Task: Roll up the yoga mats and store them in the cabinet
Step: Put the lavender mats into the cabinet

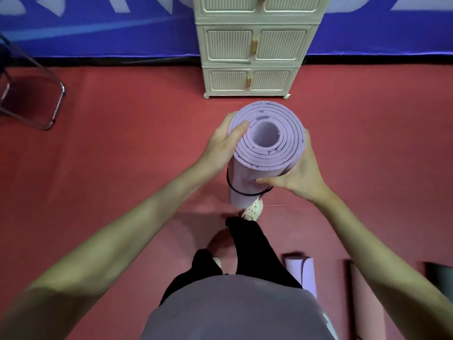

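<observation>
Both bare forearms reach to the upright rolled lilac mat (266, 153) before the closed cabinet (255, 55); left hand (224, 143) and right hand (297, 175) wrap its sides, likely light, spongy foam, best gripped above the black strap (239, 191).

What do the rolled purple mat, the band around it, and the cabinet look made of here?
Rolled purple yoga mat: looks like soft matte foam; thick spiral layers with small nicks at the end. Black band: thin, probably elastic cord, looped around the roll. Cabinet: cream, slightly glossy, likely moulded plastic; ribbed door panels, gold-toned handles.
</observation>
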{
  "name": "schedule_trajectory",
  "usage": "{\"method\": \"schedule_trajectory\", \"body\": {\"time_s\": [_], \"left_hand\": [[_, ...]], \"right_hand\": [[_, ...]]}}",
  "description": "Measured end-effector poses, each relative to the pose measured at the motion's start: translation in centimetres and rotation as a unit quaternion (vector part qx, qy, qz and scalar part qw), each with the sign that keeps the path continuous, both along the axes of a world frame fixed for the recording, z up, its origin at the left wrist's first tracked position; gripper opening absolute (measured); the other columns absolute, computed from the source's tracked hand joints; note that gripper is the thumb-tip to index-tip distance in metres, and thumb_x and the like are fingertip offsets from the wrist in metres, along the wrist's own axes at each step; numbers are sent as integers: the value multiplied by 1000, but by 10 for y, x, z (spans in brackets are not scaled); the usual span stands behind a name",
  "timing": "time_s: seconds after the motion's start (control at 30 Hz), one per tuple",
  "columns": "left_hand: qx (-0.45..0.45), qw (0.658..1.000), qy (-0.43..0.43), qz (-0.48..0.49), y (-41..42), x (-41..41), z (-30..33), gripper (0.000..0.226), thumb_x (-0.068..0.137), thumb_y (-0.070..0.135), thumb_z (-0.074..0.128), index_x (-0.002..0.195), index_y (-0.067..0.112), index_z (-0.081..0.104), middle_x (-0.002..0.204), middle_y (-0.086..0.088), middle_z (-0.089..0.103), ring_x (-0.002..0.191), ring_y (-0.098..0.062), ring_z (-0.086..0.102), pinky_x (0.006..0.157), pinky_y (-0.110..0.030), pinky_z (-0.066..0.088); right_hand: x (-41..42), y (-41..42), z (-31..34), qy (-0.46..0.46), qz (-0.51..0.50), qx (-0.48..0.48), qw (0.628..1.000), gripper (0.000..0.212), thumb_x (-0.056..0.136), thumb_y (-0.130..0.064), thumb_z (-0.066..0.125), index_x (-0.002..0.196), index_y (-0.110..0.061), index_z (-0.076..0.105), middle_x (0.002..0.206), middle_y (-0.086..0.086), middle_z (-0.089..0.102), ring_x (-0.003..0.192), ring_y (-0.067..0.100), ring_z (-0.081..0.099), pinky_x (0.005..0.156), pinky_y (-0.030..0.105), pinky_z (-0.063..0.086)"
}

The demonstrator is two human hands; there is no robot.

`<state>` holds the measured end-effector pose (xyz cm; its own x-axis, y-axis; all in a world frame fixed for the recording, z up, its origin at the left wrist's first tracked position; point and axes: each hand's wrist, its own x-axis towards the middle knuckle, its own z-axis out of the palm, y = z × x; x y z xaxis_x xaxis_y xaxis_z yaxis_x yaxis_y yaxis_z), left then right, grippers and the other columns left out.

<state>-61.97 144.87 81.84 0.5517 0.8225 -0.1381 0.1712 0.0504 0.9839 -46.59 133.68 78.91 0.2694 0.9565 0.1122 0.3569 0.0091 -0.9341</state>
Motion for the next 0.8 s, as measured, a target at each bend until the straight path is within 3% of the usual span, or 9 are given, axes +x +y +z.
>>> {"method": "schedule_trajectory", "body": {"time_s": [0.13,0.3,0.4,0.57,0.67,0.73,0.8], "left_hand": [[1,999,50,3,61,53,-16,24,102,17,45,125,17,50,105,20,58,87,24,52,80,-1,38],[-5,996,89,-19,137,108,-35,27,103,25,44,129,19,48,111,21,56,95,24,51,86,-2,37],[-3,996,85,-34,183,139,-43,26,103,22,45,129,20,47,113,21,56,99,22,51,90,-4,37],[-2,990,102,-100,277,183,-77,26,97,34,55,122,31,48,110,27,60,105,12,55,97,-17,41],[-21,986,112,-119,336,205,-109,32,92,42,56,122,31,52,110,24,61,108,0,57,101,-26,43],[-54,984,107,-134,373,218,-137,31,94,38,55,123,28,53,113,19,62,110,-3,58,101,-26,44],[-90,980,110,-141,406,230,-167,28,98,33,54,125,25,54,113,18,62,106,2,58,98,-21,44]], "right_hand": [[47,63,-19,37,-10,-12,999,125,43,-48,92,138,-2,26,136,-13,40,129,2,42,104,16,33],[103,139,-37,76,-13,-43,996,128,43,-59,89,141,-9,24,139,-12,42,131,8,43,105,18,34],[133,180,-49,74,-28,-51,996,123,45,-44,92,141,-6,25,135,-29,43,130,4,44,105,18,35],[173,255,-82,57,-72,-57,994,118,45,-22,98,140,-4,30,132,-29,45,128,5,46,104,20,37],[190,306,-97,39,-105,-72,991,114,44,-35,97,138,-26,33,133,-16,47,126,8,48,105,29,40],[200,341,-105,25,-110,-73,991,103,44,-38,93,128,-50,35,127,-25,50,120,3,51,100,22,42],[212,377,-120,-5,-109,-83,991,95,45,-35,93,123,-53,41,121,-26,55,114,4,56,96,23,43]]}}
